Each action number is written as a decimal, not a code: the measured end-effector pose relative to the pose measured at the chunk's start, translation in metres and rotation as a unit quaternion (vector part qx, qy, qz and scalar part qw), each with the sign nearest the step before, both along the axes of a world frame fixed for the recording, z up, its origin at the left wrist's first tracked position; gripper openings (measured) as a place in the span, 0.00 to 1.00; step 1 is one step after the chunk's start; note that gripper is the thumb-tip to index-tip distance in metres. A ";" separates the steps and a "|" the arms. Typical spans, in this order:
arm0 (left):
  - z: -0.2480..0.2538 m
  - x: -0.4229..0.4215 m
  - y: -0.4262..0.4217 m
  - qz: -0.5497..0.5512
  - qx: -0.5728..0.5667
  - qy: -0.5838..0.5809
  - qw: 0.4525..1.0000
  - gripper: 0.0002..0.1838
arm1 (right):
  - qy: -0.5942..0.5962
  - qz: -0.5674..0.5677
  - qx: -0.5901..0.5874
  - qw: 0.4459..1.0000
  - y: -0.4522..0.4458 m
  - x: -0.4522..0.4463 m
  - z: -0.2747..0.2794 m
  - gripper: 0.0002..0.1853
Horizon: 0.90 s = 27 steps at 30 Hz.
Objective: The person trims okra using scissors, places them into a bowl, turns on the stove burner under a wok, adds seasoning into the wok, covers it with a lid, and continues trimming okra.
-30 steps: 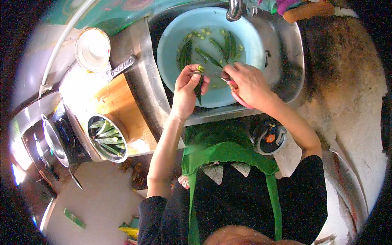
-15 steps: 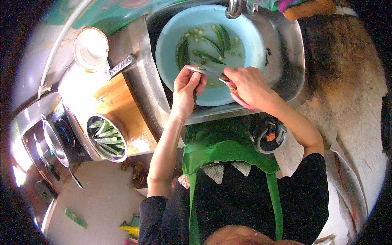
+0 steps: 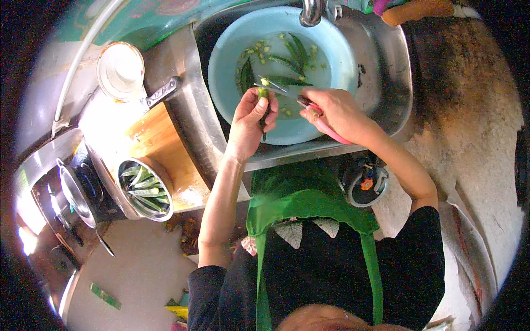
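Over the near side of a light blue basin (image 3: 221,99), my left hand (image 3: 251,118) is closed round an okra pod (image 3: 263,105), its stem end pointing up. My right hand (image 3: 338,113) grips a pair of scissors (image 3: 331,131) with pink handles. Their blades reach left across the top of the pod, and a small pale stem piece (image 3: 265,82) shows at the blades. In the basin's water lie several okra pods (image 3: 298,49) and pale cut stem ends. The inner fingers of both hands are partly hidden.
The basin stands in a metal sink (image 3: 386,66) under a tap (image 3: 311,14). To the left are a wooden board (image 3: 157,135), a knife (image 3: 164,92), a bowl of okra (image 3: 144,190) and a white bowl (image 3: 120,71). A pan (image 3: 74,190) stands farther left.
The scissor blades have swung onto the stem end of the pod in my left hand. That pod now shows more upright, and a small pale piece appears at the blades.
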<state>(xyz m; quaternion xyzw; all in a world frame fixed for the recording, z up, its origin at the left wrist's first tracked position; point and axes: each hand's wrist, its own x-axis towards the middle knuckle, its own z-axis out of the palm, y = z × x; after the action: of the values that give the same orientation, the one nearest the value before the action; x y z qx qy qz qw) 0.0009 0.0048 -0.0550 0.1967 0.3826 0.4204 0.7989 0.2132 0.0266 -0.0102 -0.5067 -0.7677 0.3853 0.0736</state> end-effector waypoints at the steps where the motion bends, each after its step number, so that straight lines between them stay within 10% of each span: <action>1: 0.001 0.000 -0.001 0.000 0.000 0.000 1.000 0.13 | 0.006 0.001 0.029 1.000 -0.001 -0.001 0.001 0.11; 11: 0.024 -0.002 0.003 -0.036 -0.029 -0.010 0.999 0.13 | -0.092 0.045 0.165 0.981 0.007 -0.009 0.006 0.13; 27: 0.026 -0.024 0.010 -0.148 -0.043 0.055 0.987 0.13 | -0.059 0.130 0.019 0.990 0.022 0.004 0.013 0.08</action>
<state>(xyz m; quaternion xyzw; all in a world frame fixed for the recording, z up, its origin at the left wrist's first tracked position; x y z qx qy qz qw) -0.0234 0.0148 -0.0290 0.2394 0.4105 0.2691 0.8377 0.2172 0.0482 0.0026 -0.4227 -0.8373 0.3466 -0.0127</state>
